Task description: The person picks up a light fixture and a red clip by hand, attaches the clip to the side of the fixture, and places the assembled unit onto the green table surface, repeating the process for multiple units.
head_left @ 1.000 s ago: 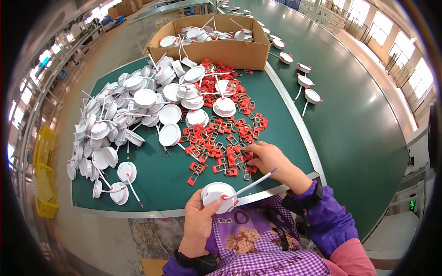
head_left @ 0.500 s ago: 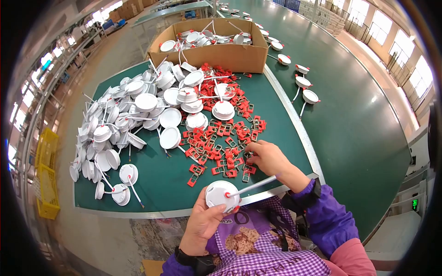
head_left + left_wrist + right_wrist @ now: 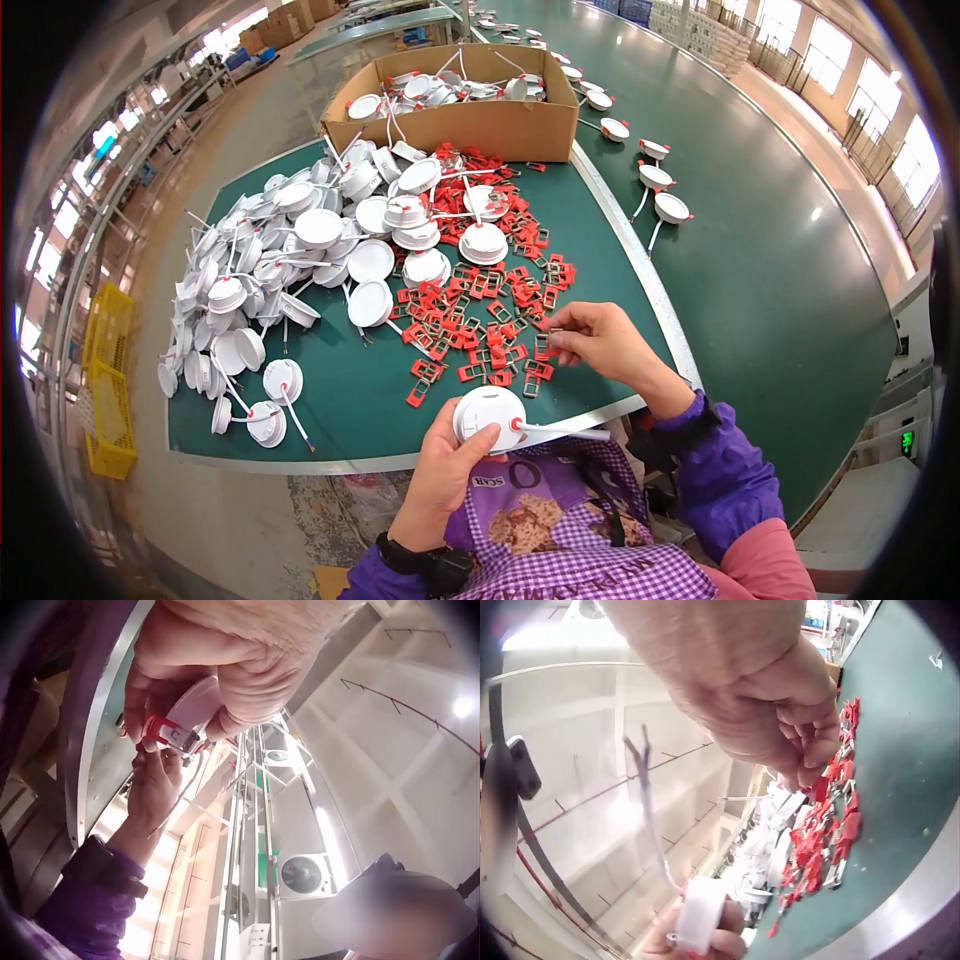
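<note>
In the head view my left hand grips a white round downlight by its edge, thumb across its back. A white cable runs from the downlight toward the right. The left wrist view shows a red clip with a metal spring on the downlight's side. My right hand is at the right edge of a pile of red spring clips. Its thumb and fingertips pinch a red clip, seen in the right wrist view close over the pile.
A big heap of white downlights covers the table's left side. Behind it stands a cardboard box holding more. To the right, a green conveyor carries a row of downlights beyond the metal table edge. Yellow crates stand at left.
The left hand has turned the downlight and shifted it slightly right and up, so its cable swings lower. The right hand has drawn back slightly from the pile with a clip between its fingertips.
</note>
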{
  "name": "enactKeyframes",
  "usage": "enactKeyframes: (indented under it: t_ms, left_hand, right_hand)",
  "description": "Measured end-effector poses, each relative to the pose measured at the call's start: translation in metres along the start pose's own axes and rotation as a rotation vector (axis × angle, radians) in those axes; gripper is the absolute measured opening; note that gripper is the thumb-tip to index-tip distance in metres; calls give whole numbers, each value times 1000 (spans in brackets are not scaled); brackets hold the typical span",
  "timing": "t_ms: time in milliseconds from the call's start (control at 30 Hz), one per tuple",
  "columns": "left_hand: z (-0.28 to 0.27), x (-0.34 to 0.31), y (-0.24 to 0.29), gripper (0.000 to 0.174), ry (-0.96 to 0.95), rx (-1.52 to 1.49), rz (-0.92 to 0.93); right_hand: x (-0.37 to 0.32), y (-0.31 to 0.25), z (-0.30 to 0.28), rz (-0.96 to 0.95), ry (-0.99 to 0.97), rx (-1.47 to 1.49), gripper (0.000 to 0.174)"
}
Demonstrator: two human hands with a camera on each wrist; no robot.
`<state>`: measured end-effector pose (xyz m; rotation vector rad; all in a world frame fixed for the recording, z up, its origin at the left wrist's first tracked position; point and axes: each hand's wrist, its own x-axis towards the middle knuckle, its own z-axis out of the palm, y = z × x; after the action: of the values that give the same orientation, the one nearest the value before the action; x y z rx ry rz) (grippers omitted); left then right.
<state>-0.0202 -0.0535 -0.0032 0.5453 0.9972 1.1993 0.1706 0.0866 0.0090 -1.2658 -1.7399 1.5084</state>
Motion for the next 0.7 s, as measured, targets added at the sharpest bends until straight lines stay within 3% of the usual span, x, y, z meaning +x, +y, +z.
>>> enactKeyframes:
  t_ms: [67, 167, 233, 267, 367, 700]
  left_hand:
    - [3, 3, -2, 35, 14, 63, 35]
    - [8, 8, -9, 33, 9, 29, 130]
    - [13, 9, -10, 31, 6, 24, 153]
    - [14, 10, -11, 31, 9, 24, 152]
    - [16, 11, -14, 29, 20, 74, 201]
    - [16, 9, -14, 29, 1, 372, 280]
  right_hand:
    - [-11, -8, -1, 36, 1, 126, 17]
    - [-29, -11, 14, -106, 63, 175, 14]
    - [-40, -6, 31, -367, 243, -83, 13]
    - [-46, -3, 40, -329, 247, -33, 12]
    - [-58, -2, 51, -503, 224, -217, 12]
    - [-70, -11, 48, -559, 190, -476, 12]
